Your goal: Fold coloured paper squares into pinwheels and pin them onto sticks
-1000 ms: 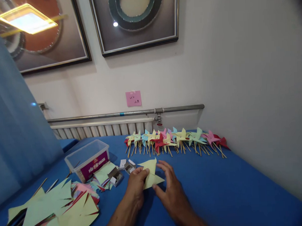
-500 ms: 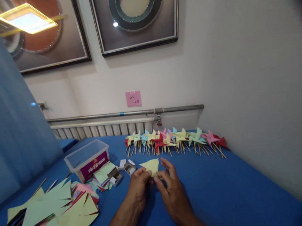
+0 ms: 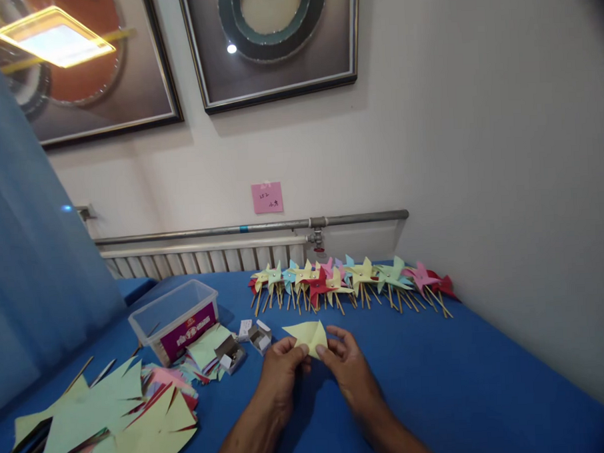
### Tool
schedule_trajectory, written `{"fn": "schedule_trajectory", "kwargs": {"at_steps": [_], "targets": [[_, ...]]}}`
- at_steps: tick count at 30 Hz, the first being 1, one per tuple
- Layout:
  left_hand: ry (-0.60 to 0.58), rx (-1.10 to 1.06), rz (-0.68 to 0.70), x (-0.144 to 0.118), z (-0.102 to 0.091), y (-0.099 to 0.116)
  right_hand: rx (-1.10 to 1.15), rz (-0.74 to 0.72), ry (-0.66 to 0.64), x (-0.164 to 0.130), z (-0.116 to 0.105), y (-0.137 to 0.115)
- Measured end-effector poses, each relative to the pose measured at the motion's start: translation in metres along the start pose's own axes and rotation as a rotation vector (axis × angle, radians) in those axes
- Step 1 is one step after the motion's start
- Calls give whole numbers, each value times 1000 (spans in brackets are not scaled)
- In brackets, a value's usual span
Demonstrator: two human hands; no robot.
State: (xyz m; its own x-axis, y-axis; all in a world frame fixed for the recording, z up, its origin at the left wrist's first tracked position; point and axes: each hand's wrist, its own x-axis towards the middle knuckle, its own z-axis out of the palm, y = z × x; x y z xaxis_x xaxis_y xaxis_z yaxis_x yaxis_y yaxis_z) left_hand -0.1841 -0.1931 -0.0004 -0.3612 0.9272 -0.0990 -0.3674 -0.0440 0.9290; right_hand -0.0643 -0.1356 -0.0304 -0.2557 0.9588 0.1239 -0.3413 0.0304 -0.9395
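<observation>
While both hands pinch it from opposite sides, a piece of pale yellow paper (image 3: 309, 333) is held up to the right of the clear tub (image 3: 190, 331) and a little nearer the person. Fingers on the left hand (image 3: 281, 371) are closed narrow, thumb on top of the paper's lower edge; those on the right hand (image 3: 351, 368) grip its right side likewise.

The sheet looks thin, so a hard or uneven press of the thumbs could crease it in the wrong place, and pulling the hands apart could tear it. If either thumb let up, a bent flap might spring open. How the paper sits behind the fingers is hidden.

Two small open boxes (image 3: 231, 356) (image 3: 260, 337) stand just right of the tub; a knock from the left hand could spill them.

A blue cover lies over the tabletop (image 3: 439, 381). Cut sheets (image 3: 97, 399) are heaped in front of the tub, and a crowd of paper pinwheels (image 3: 319, 286) lies well to its right. Behind the tub are a radiator (image 3: 208, 260), a pipe (image 3: 272, 226) and a pale wall with framed pictures (image 3: 281, 97); a blue curtain (image 3: 28, 265) hangs to its left.
</observation>
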Motion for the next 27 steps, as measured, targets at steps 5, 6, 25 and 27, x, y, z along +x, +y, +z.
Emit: {"fn": "schedule_trajectory", "kwargs": {"at_steps": [5, 6, 25, 27], "targets": [[-5, 28, -7, 2, -5, 4, -22, 13, -178, -2, -3, -3], [-10, 47, -19, 2, -5, 4, -18, 19, -196, -2, -3, -3], [-47, 106, -24, 2, -5, -1, 8, 43, -187, -10, 0, -8], [-24, 154, -6, 4, -5, -5, -13, 12, -138, -9, -1, -6]]}}
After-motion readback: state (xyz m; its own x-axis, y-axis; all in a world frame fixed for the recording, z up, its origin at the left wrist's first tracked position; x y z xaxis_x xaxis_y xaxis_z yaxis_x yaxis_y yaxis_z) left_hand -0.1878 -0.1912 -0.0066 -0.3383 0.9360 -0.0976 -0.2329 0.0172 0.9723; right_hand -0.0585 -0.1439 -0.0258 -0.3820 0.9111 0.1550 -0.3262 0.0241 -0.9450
